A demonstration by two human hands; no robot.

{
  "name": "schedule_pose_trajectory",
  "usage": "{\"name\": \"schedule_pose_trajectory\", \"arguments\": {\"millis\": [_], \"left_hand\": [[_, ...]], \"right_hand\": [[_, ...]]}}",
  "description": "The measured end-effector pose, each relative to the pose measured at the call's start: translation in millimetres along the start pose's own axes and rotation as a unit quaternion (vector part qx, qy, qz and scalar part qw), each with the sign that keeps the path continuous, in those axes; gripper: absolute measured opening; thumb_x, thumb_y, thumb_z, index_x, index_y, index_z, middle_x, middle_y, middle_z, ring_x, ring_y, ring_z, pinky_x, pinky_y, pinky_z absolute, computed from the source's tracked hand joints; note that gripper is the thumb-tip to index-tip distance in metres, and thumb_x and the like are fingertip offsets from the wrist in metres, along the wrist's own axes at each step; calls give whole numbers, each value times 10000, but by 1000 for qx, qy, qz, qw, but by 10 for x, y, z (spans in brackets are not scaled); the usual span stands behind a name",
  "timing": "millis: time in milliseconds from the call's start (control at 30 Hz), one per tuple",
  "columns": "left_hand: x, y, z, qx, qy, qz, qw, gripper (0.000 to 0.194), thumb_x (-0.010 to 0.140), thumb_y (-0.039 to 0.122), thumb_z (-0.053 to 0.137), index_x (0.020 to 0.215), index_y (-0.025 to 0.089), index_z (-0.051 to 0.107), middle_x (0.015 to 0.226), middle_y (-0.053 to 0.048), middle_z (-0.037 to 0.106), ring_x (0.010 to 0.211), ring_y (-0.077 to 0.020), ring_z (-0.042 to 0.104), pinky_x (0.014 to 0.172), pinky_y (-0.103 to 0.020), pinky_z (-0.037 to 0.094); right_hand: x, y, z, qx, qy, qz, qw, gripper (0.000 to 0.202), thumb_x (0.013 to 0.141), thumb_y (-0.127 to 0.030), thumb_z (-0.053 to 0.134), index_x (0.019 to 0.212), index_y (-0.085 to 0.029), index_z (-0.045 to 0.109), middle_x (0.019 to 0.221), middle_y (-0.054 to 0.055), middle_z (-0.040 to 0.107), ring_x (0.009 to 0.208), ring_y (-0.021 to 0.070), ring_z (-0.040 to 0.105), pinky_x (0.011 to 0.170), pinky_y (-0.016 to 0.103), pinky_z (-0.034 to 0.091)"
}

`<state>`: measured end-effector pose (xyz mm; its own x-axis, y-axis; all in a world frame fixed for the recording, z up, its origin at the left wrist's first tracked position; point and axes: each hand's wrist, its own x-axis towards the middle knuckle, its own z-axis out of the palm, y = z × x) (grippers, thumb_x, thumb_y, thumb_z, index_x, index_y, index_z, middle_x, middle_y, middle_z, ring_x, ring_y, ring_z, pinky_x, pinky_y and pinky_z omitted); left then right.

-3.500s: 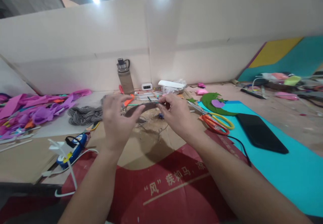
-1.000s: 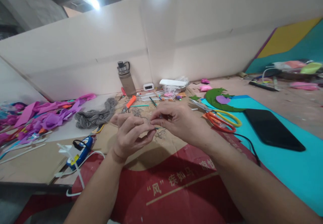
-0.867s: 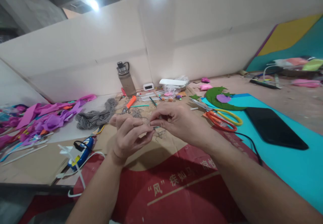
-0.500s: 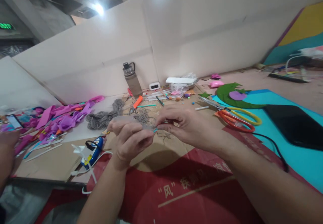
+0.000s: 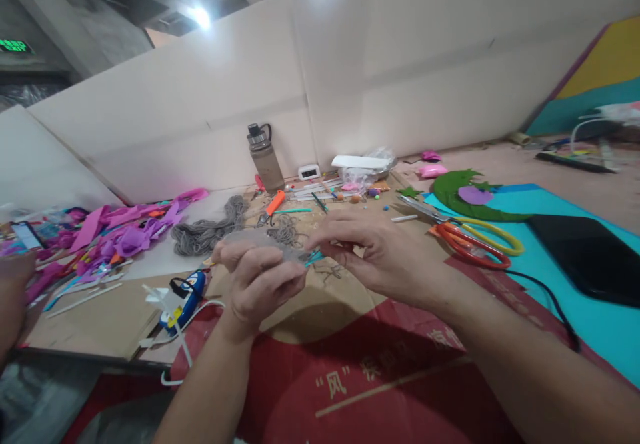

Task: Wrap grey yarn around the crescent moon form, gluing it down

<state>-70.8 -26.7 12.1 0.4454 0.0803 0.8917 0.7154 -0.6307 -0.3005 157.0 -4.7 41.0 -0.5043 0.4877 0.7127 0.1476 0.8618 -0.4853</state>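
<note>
My left hand (image 5: 263,274) is closed around a greyish, half-transparent piece (image 5: 257,237), its exact kind unclear, which shows above the fingers. A thin teal strip (image 5: 314,257) pokes out between my two hands by the left thumb tip. My right hand (image 5: 357,244) has thumb and forefinger bent together at the strip's far end; the fingertips partly hide what they pinch. Behind the hands lies a tangle of grey yarn (image 5: 284,231), with a larger grey yarn skein (image 5: 200,234) to the left.
Scissors (image 5: 463,231) and a black tablet-like slab (image 5: 590,257) lie right, near a green felt crescent (image 5: 450,194). An orange-handled cutter (image 5: 275,203) and a bottle (image 5: 266,164) stand farther back. Left are a blue glue gun (image 5: 187,304), purple scraps (image 5: 143,234) and another person's arm (image 5: 13,291).
My right hand's fingers have shifted slightly, and more of the teal strip shows between the hands. My left hand keeps its grip. The whole view has moved a little.
</note>
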Motion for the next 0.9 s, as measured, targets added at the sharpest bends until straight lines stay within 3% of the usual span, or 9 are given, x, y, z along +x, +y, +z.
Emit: {"name": "schedule_pose_trajectory", "arguments": {"millis": [100, 267, 400, 500, 600, 733, 900], "left_hand": [[16, 16, -7, -1, 1, -13, 1000, 260, 654, 222, 836, 790, 293, 626, 747, 4, 573, 769, -184, 492, 798, -384, 391], [17, 9, -4, -7, 17, -5, 1000, 250, 654, 205, 835, 766, 286, 626, 740, 2, 573, 759, -187, 476, 798, -385, 385], [38, 8, 19, -36, 28, -14, 999, 233, 676, 172, 809, 802, 273, 641, 736, 6, 563, 752, -180, 509, 788, -371, 397], [76, 41, 44, -63, 26, -63, 996, 249, 683, 134, 792, 830, 257, 634, 752, 14, 581, 736, -163, 537, 765, -353, 407], [119, 88, 81, -90, 27, -110, 990, 242, 704, 132, 780, 841, 245, 616, 752, 22, 598, 719, -154, 541, 749, -350, 405], [160, 150, 138, -127, 22, -169, 977, 203, 735, 129, 751, 825, 232, 601, 748, 23, 602, 744, -152, 547, 753, -340, 409], [152, 180, 179, -196, -20, -284, 938, 161, 761, 152, 727, 853, 219, 614, 821, -5, 606, 816, -162, 548, 742, -314, 440]], "right_hand": [[4, 9, 7, 13, -6, -24, 1000, 315, 825, 49, 553, 911, -188, 741, 860, 16, 687, 824, 109, 643, 740, 211, 480], [-4, 2, -14, 7, -9, -41, 999, 340, 832, 42, 543, 933, -213, 744, 885, 27, 677, 839, 121, 641, 740, 234, 495], [-9, -13, -11, -35, -24, -73, 996, 224, 860, -70, 597, 984, -208, 722, 933, 58, 670, 882, 159, 622, 780, 290, 508], [-13, 8, 53, -60, 13, -104, 993, 132, 878, -133, 626, 963, -203, 698, 903, 59, 670, 882, 167, 611, 784, 304, 509], [-23, 42, 149, -63, 73, -113, 989, 157, 882, -84, 592, 929, -214, 668, 881, 46, 677, 890, 161, 615, 794, 302, 513], [-35, 66, 247, -44, 116, -69, 990, 178, 820, -43, 609, 880, -208, 640, 868, 29, 666, 847, 147, 613, 762, 283, 499], [-27, 92, 297, -1, 132, 9, 991, 150, 780, -56, 617, 792, -205, 624, 767, -9, 640, 759, 133, 588, 700, 265, 459]]}}
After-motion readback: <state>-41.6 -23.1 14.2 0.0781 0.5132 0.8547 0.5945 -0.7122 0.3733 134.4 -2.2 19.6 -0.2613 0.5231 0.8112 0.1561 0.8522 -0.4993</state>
